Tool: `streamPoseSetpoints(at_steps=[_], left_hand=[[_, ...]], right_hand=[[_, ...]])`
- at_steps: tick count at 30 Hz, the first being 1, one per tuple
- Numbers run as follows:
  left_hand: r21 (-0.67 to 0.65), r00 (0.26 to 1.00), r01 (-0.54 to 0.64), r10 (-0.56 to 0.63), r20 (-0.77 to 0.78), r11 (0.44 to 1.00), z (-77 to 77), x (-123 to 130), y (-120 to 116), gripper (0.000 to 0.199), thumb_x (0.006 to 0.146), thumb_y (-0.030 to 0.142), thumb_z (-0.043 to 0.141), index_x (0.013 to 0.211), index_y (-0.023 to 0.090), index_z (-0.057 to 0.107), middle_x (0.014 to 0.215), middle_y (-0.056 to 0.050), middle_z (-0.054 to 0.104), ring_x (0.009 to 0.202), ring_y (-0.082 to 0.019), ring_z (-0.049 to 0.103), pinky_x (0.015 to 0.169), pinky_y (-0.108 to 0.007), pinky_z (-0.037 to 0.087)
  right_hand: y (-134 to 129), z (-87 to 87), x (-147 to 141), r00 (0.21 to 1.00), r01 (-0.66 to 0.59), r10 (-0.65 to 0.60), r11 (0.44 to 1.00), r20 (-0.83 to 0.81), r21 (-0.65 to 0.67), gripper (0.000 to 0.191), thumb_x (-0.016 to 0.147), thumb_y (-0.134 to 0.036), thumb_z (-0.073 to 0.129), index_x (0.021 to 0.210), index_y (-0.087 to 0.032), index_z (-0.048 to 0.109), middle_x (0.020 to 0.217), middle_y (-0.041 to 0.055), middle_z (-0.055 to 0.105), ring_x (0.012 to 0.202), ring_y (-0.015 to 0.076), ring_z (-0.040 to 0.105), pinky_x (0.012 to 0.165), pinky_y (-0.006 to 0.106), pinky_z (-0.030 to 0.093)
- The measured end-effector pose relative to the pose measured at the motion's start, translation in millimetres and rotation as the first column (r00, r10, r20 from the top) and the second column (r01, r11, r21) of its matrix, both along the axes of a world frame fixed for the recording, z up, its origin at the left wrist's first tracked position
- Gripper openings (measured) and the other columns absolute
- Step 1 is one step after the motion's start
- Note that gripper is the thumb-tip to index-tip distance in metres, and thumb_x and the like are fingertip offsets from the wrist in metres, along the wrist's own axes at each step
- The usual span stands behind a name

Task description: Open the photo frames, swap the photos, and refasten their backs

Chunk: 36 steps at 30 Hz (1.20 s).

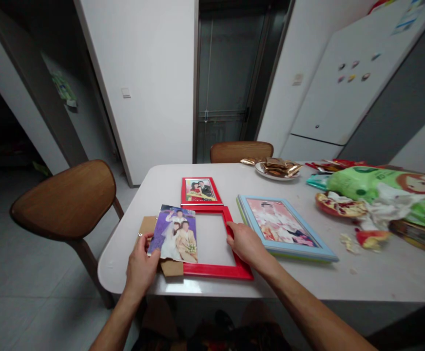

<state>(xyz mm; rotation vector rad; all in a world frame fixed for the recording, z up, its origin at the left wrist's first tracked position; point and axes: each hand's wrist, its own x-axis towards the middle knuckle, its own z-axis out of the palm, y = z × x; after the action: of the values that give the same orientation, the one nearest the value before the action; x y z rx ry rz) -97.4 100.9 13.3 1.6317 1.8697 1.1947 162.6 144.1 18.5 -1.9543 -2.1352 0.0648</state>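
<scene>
My left hand (142,261) is closed on the lower left edge of a wedding photo (176,235) with a purple background. The photo overlaps the left side of an empty red frame (216,270) lying on the white table. Under the photo, a brown backing board (172,268) partly shows. My right hand (245,242) grips the right side of the red frame, thumb toward its inner edge. A smaller red frame (201,190) with a couple's picture lies just behind. To the right rests a light blue frame (283,222) on top of a green-edged one.
On the white table (125,253), a plate (276,174) of gold packets stands at the back. Fruit pieces (373,239), a red dish (340,207), tissues (390,207) and a green package (366,180) lie right. Wooden chairs (66,200) stand left and behind.
</scene>
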Motion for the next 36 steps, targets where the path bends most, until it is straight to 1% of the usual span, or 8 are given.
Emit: streamPoseSetpoints(at_steps=[5,12,17,22,26,29,33,36], left_hand=[[-0.044,0.967,0.034,-0.044,-0.251,0.998,-0.8,2,-6,0.027,0.073,0.025,0.044,0.099,0.020,0.049,0.094,-0.006,0.060,0.088,-0.022,0.056,0.074,-0.032,0.042],[0.014,0.924,0.047,-0.038,-0.382,0.999,3.5,-4,-7,0.027,0.075,0.030,0.044,0.099,0.018,0.049,0.095,-0.007,0.059,0.091,-0.023,0.054,0.077,-0.036,0.041],[0.158,0.895,0.139,-0.055,-0.443,0.978,1.8,8,-6,0.030,0.073,0.027,0.047,0.101,0.018,0.048,0.103,-0.009,0.056,0.098,-0.025,0.050,0.085,-0.042,0.038],[0.146,0.839,0.313,-0.202,-0.505,0.938,-0.2,34,-11,0.038,0.069,0.023,0.050,0.107,0.017,0.047,0.117,-0.012,0.051,0.110,-0.026,0.044,0.096,-0.049,0.026],[0.091,0.811,0.336,-0.238,-0.534,0.938,-3.4,42,-11,0.049,0.064,0.020,0.053,0.113,0.016,0.046,0.123,-0.014,0.046,0.114,-0.029,0.040,0.098,-0.054,0.021],[0.160,0.844,0.354,-0.240,-0.480,0.922,-3.0,44,-6,0.055,0.062,0.008,0.046,0.117,0.014,0.044,0.127,-0.013,0.042,0.118,-0.027,0.036,0.098,-0.049,0.026],[0.364,0.931,0.346,-0.266,-0.251,0.865,9.0,48,0,0.051,0.070,0.004,0.035,0.118,0.016,0.044,0.123,-0.008,0.048,0.115,-0.018,0.041,0.099,-0.037,0.032],[0.431,0.972,0.195,-0.234,0.039,0.881,22.0,56,-1,0.038,0.078,0.015,0.039,0.115,0.019,0.047,0.117,-0.005,0.054,0.110,-0.018,0.047,0.097,-0.034,0.033]], right_hand=[[0,-2.3,-1,0.998,-0.001,0.002,1.000,0.058,-0.021,0.025,0.075,-0.017,0.042,0.095,-0.011,0.056,0.084,0.0126,0.059,0.076,0.0183,0.055,0.065,0.024,0.035],[-1,-1.8,0,0.999,-0.010,0.009,1.000,0.043,0.008,0.028,0.075,-0.019,0.042,0.098,-0.010,0.056,0.086,0.0137,0.058,0.079,0.0202,0.054,0.070,0.028,0.037],[-6,1.8,-24,0.966,-0.096,0.127,0.985,-0.224,0.147,0.042,0.073,-0.020,0.045,0.114,-0.011,0.048,0.109,0.0145,0.052,0.096,0.0207,0.048,0.083,0.032,0.036],[4,-10.3,-61,0.697,-0.192,0.100,0.980,-0.710,-0.051,0.054,0.066,-0.016,0.048,0.119,-0.015,0.043,0.074,0.0020,0.060,0.059,0.0105,0.052,0.058,0.023,0.042],[11,-6.3,-80,0.278,-0.214,-0.059,0.969,-0.959,-0.122,0.064,0.058,-0.010,0.047,0.121,-0.012,0.037,0.049,-0.0095,0.042,0.042,0.0063,0.039,0.043,0.018,0.034],[6,15.6,-89,0.045,-0.193,0.000,0.981,-0.999,-0.009,0.065,0.058,-0.010,0.047,0.122,-0.013,0.036,0.050,-0.0102,0.041,0.042,0.0050,0.037,0.042,0.016,0.032],[-6,45.6,-94,-0.064,-0.210,0.134,0.967,-0.989,0.145,0.066,0.062,-0.019,0.054,0.124,-0.019,0.033,0.063,-0.0062,0.049,0.053,0.0066,0.047,0.050,0.018,0.039],[-9,44.7,-88,-0.008,-0.196,0.101,0.975,-0.995,0.100,0.060,0.068,-0.030,0.053,0.124,-0.019,0.034,0.080,0.0008,0.055,0.069,0.0110,0.054,0.058,0.023,0.045]])
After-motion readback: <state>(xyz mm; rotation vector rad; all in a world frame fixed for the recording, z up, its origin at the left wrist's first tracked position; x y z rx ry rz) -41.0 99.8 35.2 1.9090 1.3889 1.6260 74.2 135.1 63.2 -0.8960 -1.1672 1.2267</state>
